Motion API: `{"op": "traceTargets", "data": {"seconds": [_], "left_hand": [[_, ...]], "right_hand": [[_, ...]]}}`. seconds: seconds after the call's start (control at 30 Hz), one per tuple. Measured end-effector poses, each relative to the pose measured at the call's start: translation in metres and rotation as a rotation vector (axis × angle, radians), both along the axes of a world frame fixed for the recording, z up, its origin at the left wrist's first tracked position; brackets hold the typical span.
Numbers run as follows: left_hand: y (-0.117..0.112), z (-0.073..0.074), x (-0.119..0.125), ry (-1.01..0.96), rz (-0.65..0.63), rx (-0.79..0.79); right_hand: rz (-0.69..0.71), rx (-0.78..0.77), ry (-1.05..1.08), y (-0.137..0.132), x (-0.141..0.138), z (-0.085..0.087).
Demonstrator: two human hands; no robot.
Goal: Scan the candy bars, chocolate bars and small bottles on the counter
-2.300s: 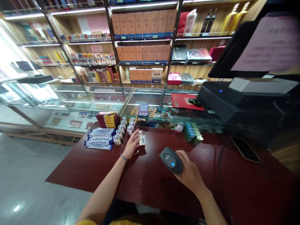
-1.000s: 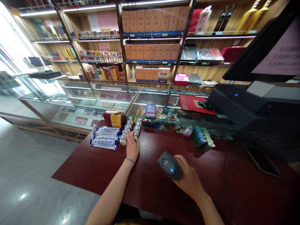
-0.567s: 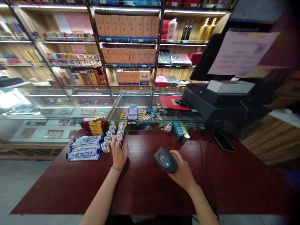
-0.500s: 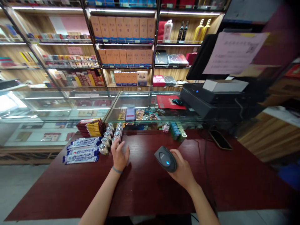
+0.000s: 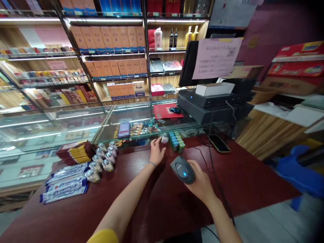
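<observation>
My right hand [image 5: 200, 180] is wrapped round a dark grey barcode scanner [image 5: 182, 169] with a lit blue light, held above the table. My left hand [image 5: 157, 153], a band at its wrist, reaches forward with fingers apart and holds nothing. Its fingertips are close to a small round jar [image 5: 164, 138] near the glass counter; whether they touch it I cannot tell. Right of that jar stand small green and blue containers [image 5: 176, 141] in rows. Farther left are two rows of similar small jars [image 5: 102, 160], wrapped blue-and-white packets [image 5: 66, 180] and a stack of brown and yellow packs [image 5: 77, 152].
A phone [image 5: 219, 143] lies on the dark red table [image 5: 243, 179] at right, with a cable running past the scanner. Behind are the glass counter [image 5: 106, 116], a monitor [image 5: 188, 64] and a mouse [image 5: 175, 110]. A blue stool [image 5: 300, 168] stands at far right.
My left hand has moved right, from beside the left rows of jars to the single jar. The view has turned right. My right hand still holds the scanner.
</observation>
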State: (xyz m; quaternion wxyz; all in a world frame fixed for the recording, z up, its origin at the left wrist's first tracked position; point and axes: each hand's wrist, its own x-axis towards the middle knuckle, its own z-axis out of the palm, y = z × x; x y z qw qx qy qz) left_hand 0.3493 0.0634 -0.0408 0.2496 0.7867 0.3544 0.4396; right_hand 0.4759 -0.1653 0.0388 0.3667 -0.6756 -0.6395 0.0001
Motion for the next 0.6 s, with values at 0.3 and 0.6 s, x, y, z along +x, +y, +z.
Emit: {"op": "traceTargets", "data": {"seconds": [0.3, 0.6], "left_hand": [[0.020, -0.011, 0.050, -0.058, -0.015, -0.028], [0.022, -0.001, 0.049, -0.100, 0.000, -0.073]], "right_hand": [[-0.032, -0.013, 0.031, -0.006, 0.012, -0.005], [-0.026, -0.019, 0.049, -0.004, 0.012, -0.006]]}}
